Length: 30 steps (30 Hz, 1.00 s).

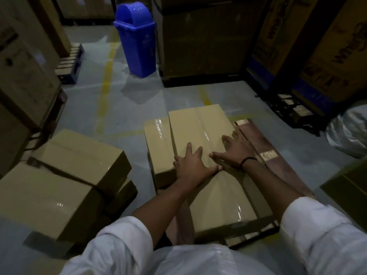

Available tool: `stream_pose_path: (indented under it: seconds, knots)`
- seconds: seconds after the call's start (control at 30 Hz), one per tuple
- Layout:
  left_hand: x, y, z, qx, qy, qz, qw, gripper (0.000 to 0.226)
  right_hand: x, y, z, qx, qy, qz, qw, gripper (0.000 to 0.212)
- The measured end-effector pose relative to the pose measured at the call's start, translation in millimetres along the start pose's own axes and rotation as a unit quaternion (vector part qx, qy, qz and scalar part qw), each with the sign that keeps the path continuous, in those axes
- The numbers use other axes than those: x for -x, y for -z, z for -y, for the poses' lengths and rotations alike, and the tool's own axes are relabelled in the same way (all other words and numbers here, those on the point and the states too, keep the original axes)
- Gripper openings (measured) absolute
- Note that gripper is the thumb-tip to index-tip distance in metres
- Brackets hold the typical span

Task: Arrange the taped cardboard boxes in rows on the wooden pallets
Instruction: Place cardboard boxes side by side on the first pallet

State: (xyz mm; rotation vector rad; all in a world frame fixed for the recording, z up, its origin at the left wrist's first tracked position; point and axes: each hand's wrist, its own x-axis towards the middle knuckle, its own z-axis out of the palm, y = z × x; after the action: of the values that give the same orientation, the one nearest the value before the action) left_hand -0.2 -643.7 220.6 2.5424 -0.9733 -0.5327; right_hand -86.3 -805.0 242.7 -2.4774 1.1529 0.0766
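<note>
Floor: grey concrete floor (127,108), kinda shiny, yellow lines painted across it, pretty dim in here.
Cartons: big printed cartons (202,40) wall off the left, far and right sides.
Pallet: reddish wooden pallet (264,147) flat on the floor, near, right of centre.
Boxes: on the pallet, a taller box (200,128) touching a lower box (156,139) on its left; loose boxes (79,155) piled near left.
Bin: blue bin (137,36), far, upright.
Hands: left hand (193,162) and right hand (234,150) flat on the taller box's top, fingers spread, gripping nothing.

dim warehouse; grey floor (127,108), yellow lines (106,84); blue bin (137,40); stacked cartons (204,36) behind
</note>
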Motion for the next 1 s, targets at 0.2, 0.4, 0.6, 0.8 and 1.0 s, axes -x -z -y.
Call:
stream_pose_path:
  seconds: [0.2, 0.4, 0.6, 0.8, 1.0]
  knots:
    - [-125, 50, 35, 0.028, -0.023, 0.027, 0.999, 0.111, -109, 11, 66, 0.014, -0.045, 0.006, 0.999, 0.108]
    - [-213, 85, 56, 0.027, -0.053, 0.057, 0.997, 0.109, -187, 13, 103, 0.027, -0.072, -0.011, 0.997, 0.11]
    - [-257, 86, 62, 0.028, -0.067, 0.072, 0.995, 0.108, -225, 15, 114, 0.026, -0.079, -0.021, 0.996, 0.105]
    - [-296, 64, 47, 0.034, -0.054, 0.086, 0.994, 0.108, -268, 9, 86, 0.02, -0.073, 0.004, 0.997, 0.104]
    - [-343, 24, 15, 0.042, -0.013, 0.074, 0.996, 0.111, -331, 2, 38, 0.025, -0.035, 0.025, 0.999, 0.1]
